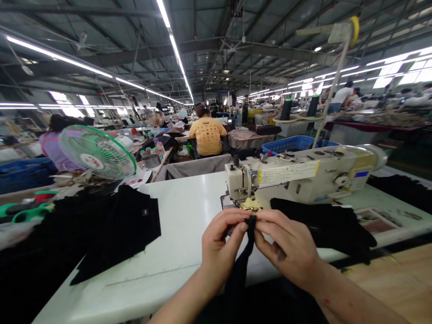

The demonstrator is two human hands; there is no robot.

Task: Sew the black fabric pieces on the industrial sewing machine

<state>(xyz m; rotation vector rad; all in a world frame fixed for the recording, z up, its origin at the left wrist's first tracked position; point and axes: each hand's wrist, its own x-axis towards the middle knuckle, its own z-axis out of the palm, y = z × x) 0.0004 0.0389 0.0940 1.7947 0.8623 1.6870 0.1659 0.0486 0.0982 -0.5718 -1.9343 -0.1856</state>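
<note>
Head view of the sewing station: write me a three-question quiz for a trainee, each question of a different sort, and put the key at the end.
1. Multiple choice. What do the left hand and right hand pinch between them?
A) a screwdriver
B) a black fabric strip
C) a glass bottle

2. True or false? In this view, the green-rimmed fan is to the left of the sewing machine.

3. Fill the gap. The dark thread cones beyond the sewing machine have ____ tops.

Key: 1. B; 2. True; 3. green
</note>
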